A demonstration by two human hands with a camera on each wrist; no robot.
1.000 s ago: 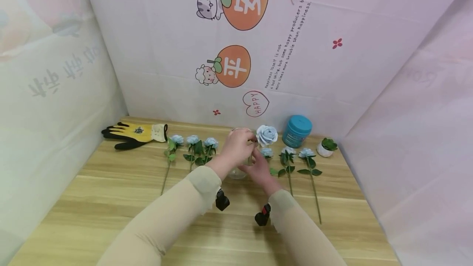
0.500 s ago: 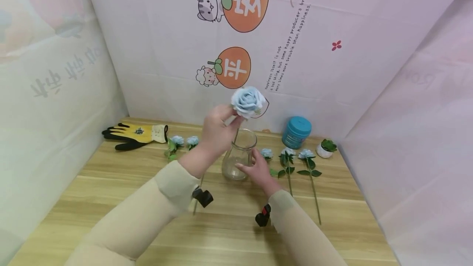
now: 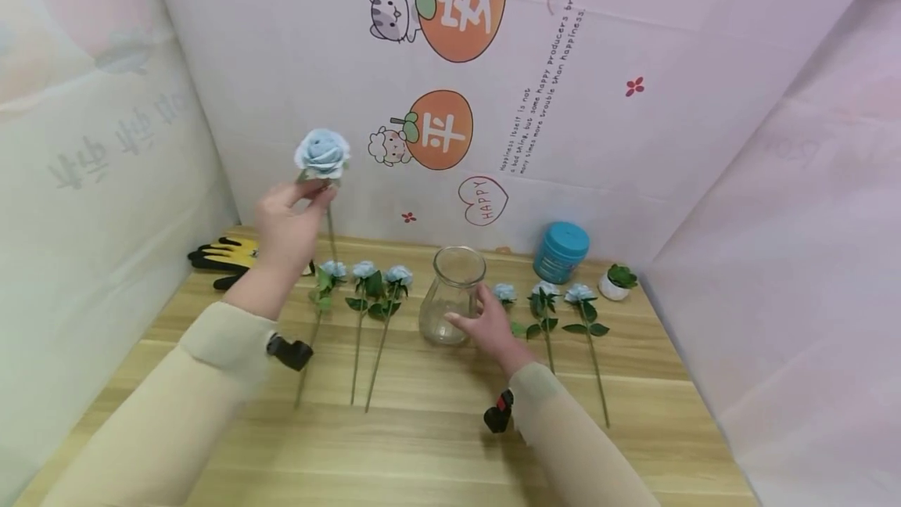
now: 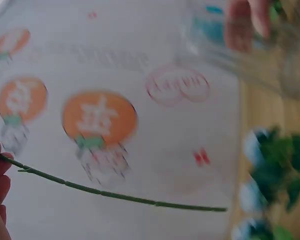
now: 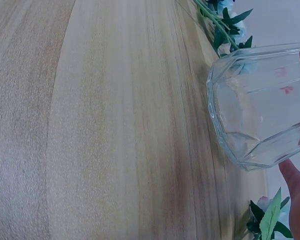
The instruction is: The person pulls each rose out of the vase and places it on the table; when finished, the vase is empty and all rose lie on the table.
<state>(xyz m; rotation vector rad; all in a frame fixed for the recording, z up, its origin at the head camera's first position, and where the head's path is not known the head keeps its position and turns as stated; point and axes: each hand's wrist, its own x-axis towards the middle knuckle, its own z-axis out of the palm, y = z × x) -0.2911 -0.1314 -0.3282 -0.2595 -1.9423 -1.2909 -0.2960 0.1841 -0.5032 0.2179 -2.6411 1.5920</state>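
Observation:
My left hand (image 3: 288, 217) pinches a pale blue rose (image 3: 322, 153) just under its bloom, raised over the left part of the table. Its bare green stem (image 4: 100, 192) hangs down, and in the left wrist view it reaches away from my fingertips. Near the table's middle, a clear glass vase (image 3: 442, 300) stands upright with no flower in it. My right hand (image 3: 490, 327) grips the vase from its right side, thumb in front and fingers behind. In the right wrist view the vase's faceted base (image 5: 225, 120) shows, with part of that hand cut off by the frame.
Several blue roses lie in a row left of the vase, such as one rose (image 3: 398, 275); more lie to the right, including a rose (image 3: 580, 293). At the back are a yellow-black glove (image 3: 235, 253), a blue tub (image 3: 561, 252) and a small potted plant (image 3: 618, 282).
My left hand has lifted the rose from around the vase's mouth and carried it up and far to the left. My right hand has stayed at the vase.

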